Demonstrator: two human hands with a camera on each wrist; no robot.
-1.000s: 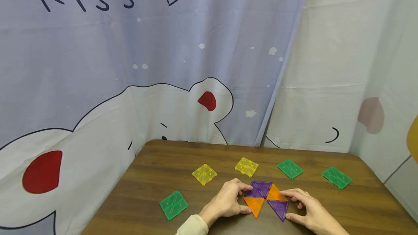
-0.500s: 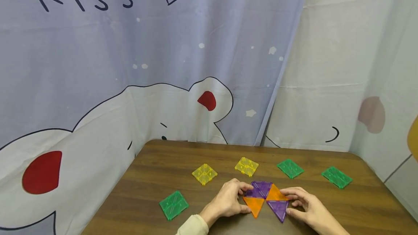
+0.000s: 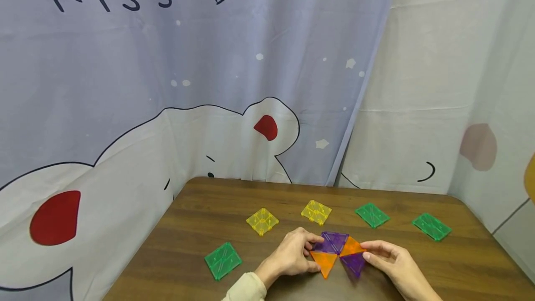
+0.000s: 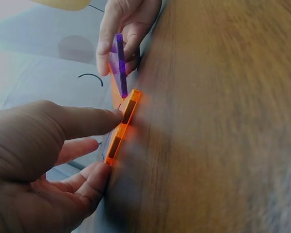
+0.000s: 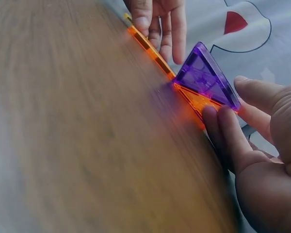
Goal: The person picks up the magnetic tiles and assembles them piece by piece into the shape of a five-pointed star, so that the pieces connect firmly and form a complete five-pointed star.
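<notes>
Triangular magnetic tiles in purple and orange lie joined side by side in a fan. My left hand [image 3: 290,253] holds the fan's left side, thumb at the orange triangle [image 3: 324,263] and index finger at the purple tiles [image 3: 333,242]. At the right end, a purple triangle [image 5: 201,75] stands tilted up off the table, its edge against a second orange triangle [image 3: 352,246]. My right hand [image 3: 394,261] pinches there, thumb at the purple tile's corner and fingers at the orange one. In the left wrist view the raised purple tile [image 4: 118,63] shows edge-on.
Two yellow square tiles [image 3: 262,221] lie behind the fan. Green square tiles sit on the wooden table: one [image 3: 223,261] at the left, two [image 3: 372,215] at the back right. A printed curtain [image 3: 234,73] hangs behind the table.
The near-right purple triangle, flat before, is now tilted up from the table. My right thumb has moved up and onto its corner. The left hand stays in place.
</notes>
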